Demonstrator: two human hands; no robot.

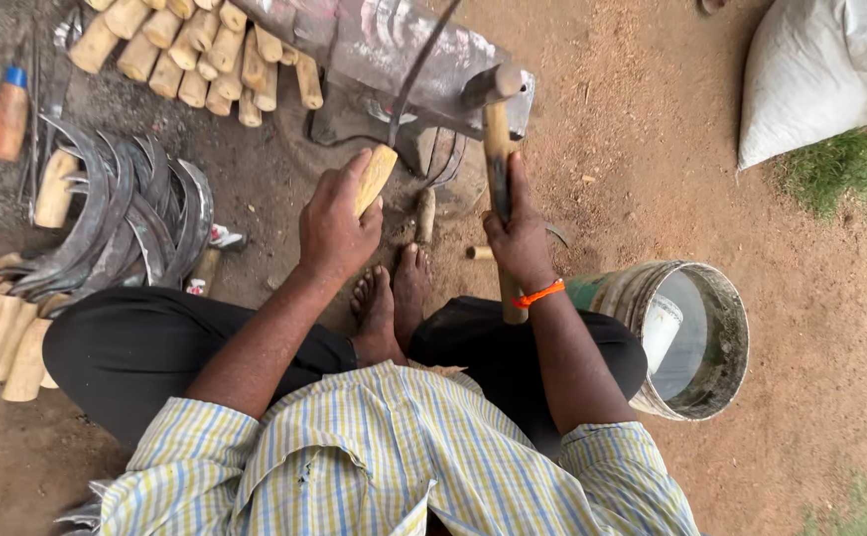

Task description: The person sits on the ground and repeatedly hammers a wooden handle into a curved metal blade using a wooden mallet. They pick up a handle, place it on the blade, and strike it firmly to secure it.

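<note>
My left hand grips the pale wooden handle of a sickle whose thin curved blade rises over a metal anvil block. My right hand holds the wooden shaft of a hammer, whose head rests at the anvil's right end. I sit cross-legged on the ground with my bare feet just below the anvil.
A pile of finished sickles with dark curved blades lies at the left. Loose wooden handles are stacked at the top left. A bucket of water stands at my right, a white sack at the top right.
</note>
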